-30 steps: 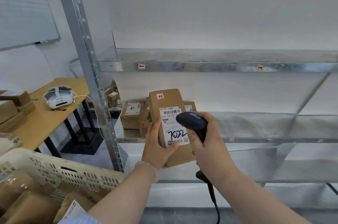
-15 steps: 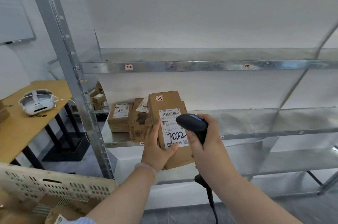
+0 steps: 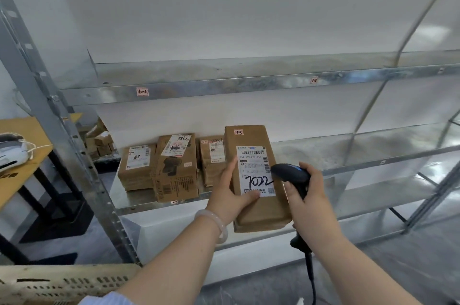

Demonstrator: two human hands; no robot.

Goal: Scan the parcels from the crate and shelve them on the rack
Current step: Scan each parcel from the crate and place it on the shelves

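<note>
While the crate [image 3: 62, 284] sits low at near left, the left hand [image 3: 227, 196] grips a brown parcel [image 3: 261, 212] by its left edge, long axis upright, thumb on the label [image 3: 254, 170]. Just right of it, the right hand [image 3: 310, 197] is wrapped round a black scanner [image 3: 290, 174] facing that label. Beyond, slightly left, three parcels [image 3: 174, 172] stand on the rack's middle shelf [image 3: 336, 155], whose bare metal lies directly behind the held parcel.

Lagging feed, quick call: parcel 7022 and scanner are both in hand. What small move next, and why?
Probably carry the parcel in the left hand forward onto the bare middle shelf, right of the three shelved parcels. The right hand holds the scanner at its label, so scanning looks underway or done.
</note>
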